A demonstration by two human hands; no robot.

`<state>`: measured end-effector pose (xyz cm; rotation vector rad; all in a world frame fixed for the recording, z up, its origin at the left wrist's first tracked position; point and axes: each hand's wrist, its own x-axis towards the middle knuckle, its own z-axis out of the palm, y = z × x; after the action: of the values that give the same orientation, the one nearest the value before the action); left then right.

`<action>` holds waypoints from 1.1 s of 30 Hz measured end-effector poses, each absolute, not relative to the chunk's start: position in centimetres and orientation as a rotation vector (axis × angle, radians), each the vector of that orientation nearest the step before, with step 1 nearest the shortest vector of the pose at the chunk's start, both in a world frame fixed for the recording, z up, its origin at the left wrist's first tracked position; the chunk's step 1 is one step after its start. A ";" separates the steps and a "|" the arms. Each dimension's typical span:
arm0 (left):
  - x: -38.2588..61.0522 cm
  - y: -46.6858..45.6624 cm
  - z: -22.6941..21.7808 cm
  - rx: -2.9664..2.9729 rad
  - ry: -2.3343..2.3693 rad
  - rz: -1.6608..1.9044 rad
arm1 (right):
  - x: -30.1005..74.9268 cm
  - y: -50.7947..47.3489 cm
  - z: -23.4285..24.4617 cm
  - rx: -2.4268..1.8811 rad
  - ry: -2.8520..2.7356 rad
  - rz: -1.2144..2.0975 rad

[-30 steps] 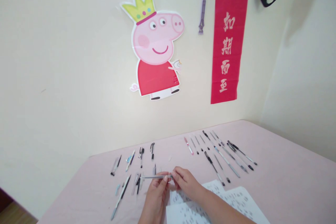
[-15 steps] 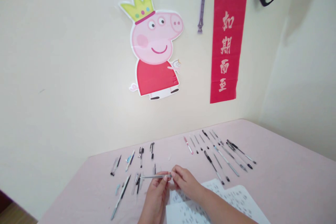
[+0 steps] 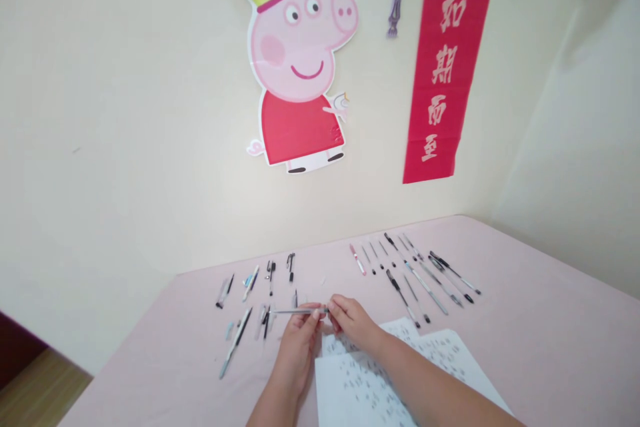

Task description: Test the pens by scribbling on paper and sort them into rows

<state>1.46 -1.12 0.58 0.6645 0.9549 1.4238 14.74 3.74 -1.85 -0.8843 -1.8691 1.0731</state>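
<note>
My left hand (image 3: pixel 301 335) is closed around a slim grey pen tube (image 3: pixel 291 311), which lies level and points to the left. Its thumb rests on top of the tube. My right hand (image 3: pixel 351 320) pinches the dark right end of the same tube, fingertips close to the left hand. Whether the tube is a barrel or a refill cannot be made out. Just beyond the left hand lies a dark pen part (image 3: pixel 295 298), partly hidden. Left of the hands, a clear cap and dark pen pieces (image 3: pixel 266 323) lie together. Under my right forearm are sheets of handwritten paper (image 3: pixel 345 390).
A long pen (image 3: pixel 236 343) and several small groups of pen parts (image 3: pixel 271 277) lie on the left of the pink tablecloth (image 3: pixel 165 360). Several pens and thin tubes (image 3: pixel 426 287) lie in rows on the right. Behind the table stands a wall with a pig cutout (image 3: pixel 303 127).
The view has tilted downward, so the wall things sit higher in the picture. Both hands keep hold of the pen tube, with little change in their grip.
</note>
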 end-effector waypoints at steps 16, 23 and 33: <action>1.3 -1.1 0.0 0.804 0.969 1.452 | 14.5 3.5 -1.7 -0.853 -1.815 1.257; 1.2 -1.2 0.2 0.883 0.983 1.447 | 14.3 3.4 -1.6 -0.860 -1.687 1.477; 1.1 -1.3 0.2 0.971 1.030 1.438 | 14.6 3.5 -1.0 -0.845 -1.542 1.740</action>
<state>1.14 -1.30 0.17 0.9711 1.0296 1.4376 14.56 3.47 -1.03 -0.8450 -1.5421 1.7399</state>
